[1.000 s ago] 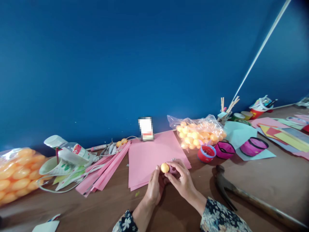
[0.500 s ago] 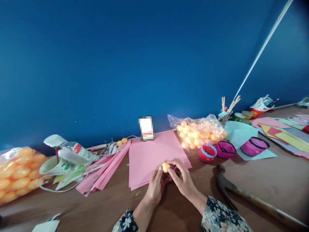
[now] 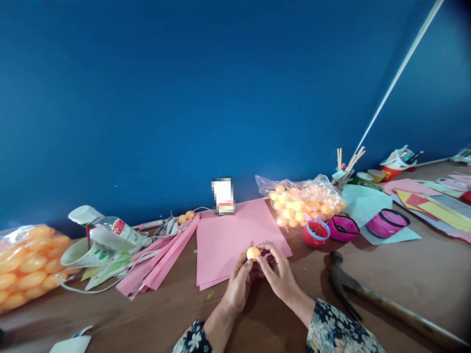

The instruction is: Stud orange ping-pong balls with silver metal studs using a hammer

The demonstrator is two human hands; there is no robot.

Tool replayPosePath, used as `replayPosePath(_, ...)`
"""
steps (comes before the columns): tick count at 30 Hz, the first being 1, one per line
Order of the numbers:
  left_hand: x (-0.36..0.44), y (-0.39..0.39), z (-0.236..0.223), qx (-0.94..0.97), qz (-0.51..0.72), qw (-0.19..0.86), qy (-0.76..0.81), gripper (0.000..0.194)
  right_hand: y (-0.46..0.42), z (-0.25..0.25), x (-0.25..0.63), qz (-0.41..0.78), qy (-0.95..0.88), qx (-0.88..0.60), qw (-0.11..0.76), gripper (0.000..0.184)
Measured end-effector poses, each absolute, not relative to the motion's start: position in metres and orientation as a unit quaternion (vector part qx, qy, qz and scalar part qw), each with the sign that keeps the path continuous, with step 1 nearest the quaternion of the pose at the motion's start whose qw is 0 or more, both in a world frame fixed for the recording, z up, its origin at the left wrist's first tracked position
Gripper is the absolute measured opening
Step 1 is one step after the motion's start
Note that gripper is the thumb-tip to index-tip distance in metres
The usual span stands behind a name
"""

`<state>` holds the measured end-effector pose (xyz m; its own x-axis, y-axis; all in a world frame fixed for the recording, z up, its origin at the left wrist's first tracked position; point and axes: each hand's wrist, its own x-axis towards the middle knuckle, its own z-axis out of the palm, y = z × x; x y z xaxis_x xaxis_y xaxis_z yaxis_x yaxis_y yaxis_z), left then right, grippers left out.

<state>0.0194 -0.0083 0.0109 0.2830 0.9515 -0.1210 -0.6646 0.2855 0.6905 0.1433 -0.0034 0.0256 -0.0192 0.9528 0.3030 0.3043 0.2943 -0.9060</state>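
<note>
A small orange-yellow ball (image 3: 253, 253) is held between my two hands, over the front edge of the pink paper sheets (image 3: 235, 230). My left hand (image 3: 240, 280) grips it from the left, thumb along its lower side. On the other side, my right hand (image 3: 277, 272) has thumb and fingers closed at the ball's right edge. The fingers behind and under the ball are partly hidden. Something small and shiny shows just above the right fingertips, too small to make out.
A claw hammer (image 3: 386, 301) lies at right. Behind it stand a red cup (image 3: 315, 234) and magenta fabric containers (image 3: 388, 223). Clear bags of orange balls (image 3: 305, 201) rest near the wall and at far left. Pink paper strips (image 3: 162, 260), a bottle (image 3: 123, 229) and a cable are on the left.
The ball has turned in my fingers and now shows a rounder face. My left thumb has slid lower on it; both hands stay in nearly the same place.
</note>
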Motion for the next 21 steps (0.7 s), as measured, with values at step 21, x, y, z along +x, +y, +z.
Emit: replayPosePath(21, 0.0201, -0.0058, 0.0132, 0.280, 0.551, 0.733, 0.282, 0.029, -0.0030, 0.0261, 0.1406, 0.357, -0.631, -0.491, 0.483, 0.018)
